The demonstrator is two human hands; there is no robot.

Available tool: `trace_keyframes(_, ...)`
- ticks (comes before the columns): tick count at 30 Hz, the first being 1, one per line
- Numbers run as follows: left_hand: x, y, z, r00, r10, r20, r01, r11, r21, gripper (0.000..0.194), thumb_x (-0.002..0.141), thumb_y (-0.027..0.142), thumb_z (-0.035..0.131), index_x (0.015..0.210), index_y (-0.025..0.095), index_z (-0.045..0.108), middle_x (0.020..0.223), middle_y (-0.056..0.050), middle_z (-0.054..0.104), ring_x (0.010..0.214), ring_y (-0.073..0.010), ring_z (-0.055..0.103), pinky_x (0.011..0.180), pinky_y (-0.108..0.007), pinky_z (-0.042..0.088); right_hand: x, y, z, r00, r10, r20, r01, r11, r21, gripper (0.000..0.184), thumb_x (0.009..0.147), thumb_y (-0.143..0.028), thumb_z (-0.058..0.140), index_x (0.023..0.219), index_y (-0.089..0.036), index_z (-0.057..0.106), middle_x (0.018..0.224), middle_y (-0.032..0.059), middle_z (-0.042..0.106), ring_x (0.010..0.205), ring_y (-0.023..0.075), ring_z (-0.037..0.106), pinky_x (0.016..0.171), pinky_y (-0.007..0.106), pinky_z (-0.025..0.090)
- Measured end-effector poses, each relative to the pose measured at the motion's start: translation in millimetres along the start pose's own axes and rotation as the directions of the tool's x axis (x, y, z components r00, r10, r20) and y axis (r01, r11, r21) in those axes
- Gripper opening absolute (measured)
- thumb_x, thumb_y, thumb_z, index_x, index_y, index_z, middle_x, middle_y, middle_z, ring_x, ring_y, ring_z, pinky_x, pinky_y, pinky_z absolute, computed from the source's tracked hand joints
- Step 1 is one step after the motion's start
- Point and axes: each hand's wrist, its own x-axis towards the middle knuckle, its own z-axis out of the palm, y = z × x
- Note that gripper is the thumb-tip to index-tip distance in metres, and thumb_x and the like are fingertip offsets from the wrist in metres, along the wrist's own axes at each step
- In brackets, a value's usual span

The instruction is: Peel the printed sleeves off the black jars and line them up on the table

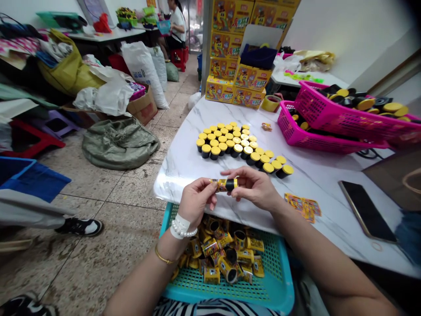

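Over the table's front edge, my left hand [198, 197] pinches the printed wrapper end of a small black cup with a yellow lid [230, 184]. On its lidded end, the fingers of my right hand [255, 188] are closed. The cup lies sideways between both hands. Just beyond them, several black cups with yellow lids [229, 140] stand upright in a cluster. Below my hands a teal basket [279, 281] holds many cups in yellow printed wrappers [212, 275]. Flat printed wrappers [302, 205] lie on the table to the right of my right hand.
Pink baskets [329, 109] of cups stand at the table's right. Printed boxes [222, 90] are stacked at the back, near a tape roll [271, 103]. A phone [366, 210] lies at right. Sacks [120, 142] sit on the floor; a person [177, 26] sits far back.
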Motion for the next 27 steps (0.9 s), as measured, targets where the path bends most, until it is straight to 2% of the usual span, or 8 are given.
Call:
trace_keyframes(4, -0.8, 3.5, -1.3, 0.992, 0.107, -0.073, -0.106, 0.994, 0.023, 0.034, 0.070, 0.033, 0.083, 0.093, 0.017, 0.063, 0.080, -0.001, 0.066, 0.055, -0.0077, 0.057, 0.043, -0.017, 0.042, 0.3, -0.3, -2.7, 0.999, -0.045, -0.025, 0.046, 0.998, 0.043, 0.034, 0.068, -0.024, 0.087, 0.096, -0.021, 0.067, 0.099, 0.0050, 0.071, 0.080, 0.0156, 0.068, 0.061, 0.025, 0.059)
trace_keyframes(7, 2.4, 8.8, -5.3, 0.992, 0.098, 0.078, -0.107, 0.987, 0.119, 0.041, 0.071, 0.032, 0.083, 0.106, 0.018, 0.064, 0.100, -0.005, 0.067, 0.063, -0.0088, 0.060, 0.051, -0.021, 0.049, 0.8, -0.2, -5.3, 0.981, -0.190, -0.033, 0.186, 0.978, -0.090, 0.035, 0.069, -0.024, 0.087, 0.100, -0.025, 0.072, 0.107, 0.0050, 0.067, 0.088, 0.0160, 0.066, 0.074, 0.030, 0.060)
trace_keyframes(10, 6.1, 12.5, -9.1, 0.977, 0.048, 0.206, -0.089, 0.977, 0.194, 0.031, 0.074, 0.033, 0.080, 0.097, 0.014, 0.070, 0.088, -0.005, 0.069, 0.063, -0.0097, 0.059, 0.056, -0.023, 0.049, 1.0, 0.3, -6.9, 0.970, -0.243, 0.026, 0.241, 0.930, -0.278, 0.035, 0.074, -0.027, 0.083, 0.108, -0.029, 0.074, 0.115, 0.0055, 0.061, 0.086, 0.0141, 0.064, 0.074, 0.031, 0.060)
trace_keyframes(15, 13.7, 13.7, -1.2, 0.983, 0.106, 0.150, -0.143, 0.953, 0.266, 0.023, 0.074, 0.030, 0.081, 0.089, 0.013, 0.074, 0.079, -0.004, 0.070, 0.064, -0.0089, 0.058, 0.062, -0.022, 0.048, 3.3, 1.3, -4.8, 0.947, -0.313, 0.071, 0.317, 0.872, -0.373, 0.033, 0.076, -0.029, 0.081, 0.108, -0.027, 0.074, 0.097, 0.0039, 0.064, 0.078, 0.0137, 0.064, 0.068, 0.030, 0.058)
trace_keyframes(18, 20.1, 12.0, 9.6, 0.980, 0.137, 0.145, -0.170, 0.951, 0.258, 0.028, 0.074, 0.034, 0.081, 0.090, 0.013, 0.074, 0.079, -0.004, 0.070, 0.065, -0.0102, 0.060, 0.063, -0.022, 0.050, 5.1, 1.0, -4.7, 0.923, -0.384, 0.016, 0.353, 0.831, -0.430, 0.029, 0.076, -0.030, 0.081, 0.105, -0.025, 0.075, 0.092, 0.0040, 0.064, 0.074, 0.0136, 0.062, 0.065, 0.030, 0.057)
trace_keyframes(21, 24.9, 11.1, 10.8, 0.989, 0.035, 0.142, -0.060, 0.982, 0.179, 0.045, 0.074, 0.045, 0.079, 0.106, 0.016, 0.067, 0.079, -0.003, 0.069, 0.060, -0.0121, 0.063, 0.054, -0.023, 0.049, 5.4, -0.1, -8.1, 0.905, -0.422, -0.053, 0.346, 0.803, -0.485, 0.029, 0.080, -0.028, 0.078, 0.108, -0.024, 0.073, 0.096, 0.0058, 0.066, 0.077, 0.0146, 0.064, 0.068, 0.032, 0.058)
trace_keyframes(24, 27.4, 12.4, 1.1, 0.980, -0.087, 0.180, 0.061, 0.988, 0.144, 0.045, 0.077, 0.049, 0.075, 0.104, 0.015, 0.064, 0.074, -0.003, 0.067, 0.052, -0.0110, 0.060, 0.043, -0.021, 0.043, 4.7, 0.1, -11.2, 0.904, -0.427, -0.033, 0.346, 0.774, -0.531, 0.031, 0.080, -0.028, 0.077, 0.110, -0.023, 0.071, 0.099, 0.0061, 0.068, 0.080, 0.0158, 0.066, 0.072, 0.033, 0.060)
trace_keyframes(27, 27.9, 12.8, -6.8, 0.977, -0.045, 0.208, 0.012, 0.988, 0.156, 0.035, 0.078, 0.040, 0.077, 0.099, 0.013, 0.068, 0.067, -0.001, 0.064, 0.050, -0.0078, 0.054, 0.045, -0.019, 0.040, 4.2, 3.1, -10.9, 0.908, -0.419, -0.012, 0.339, 0.750, -0.568, 0.028, 0.079, -0.029, 0.078, 0.106, -0.024, 0.072, 0.098, 0.0056, 0.070, 0.080, 0.0163, 0.066, 0.073, 0.034, 0.060)
